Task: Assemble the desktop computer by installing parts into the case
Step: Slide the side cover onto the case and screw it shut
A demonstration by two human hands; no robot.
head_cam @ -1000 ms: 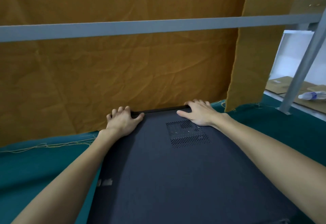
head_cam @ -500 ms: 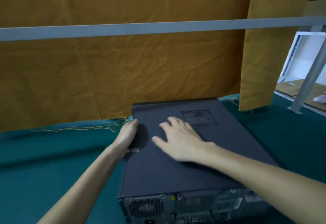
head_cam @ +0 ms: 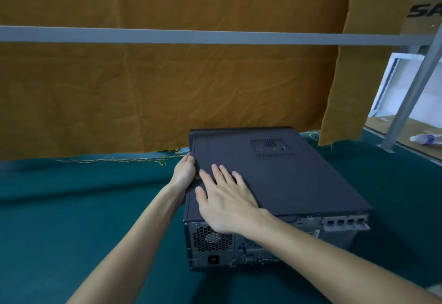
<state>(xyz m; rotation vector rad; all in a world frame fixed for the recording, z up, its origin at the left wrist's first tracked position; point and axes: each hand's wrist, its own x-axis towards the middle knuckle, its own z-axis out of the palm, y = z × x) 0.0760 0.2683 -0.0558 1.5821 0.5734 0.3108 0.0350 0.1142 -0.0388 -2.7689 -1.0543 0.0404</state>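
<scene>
My right hand (head_cam: 227, 204) lies flat on the case (head_cam: 275, 184) side panel (head_cam: 287, 174); my left hand (head_cam: 185, 171) grips its left edge. I should slide evenly, keeping the panel level.

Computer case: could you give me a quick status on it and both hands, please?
Left hand grips the case's left edge. Right hand flat on the side panel. Computer case closed, lying on green cloth. Nothing in the way.

The computer case (head_cam: 275, 184) lies flat on the table (head_cam: 71, 208), before the hanging cloth (head_cam: 167, 88). The left hand (head_cam: 184, 172) is at its left edge, the right hand (head_cam: 227, 198) on top.
</scene>
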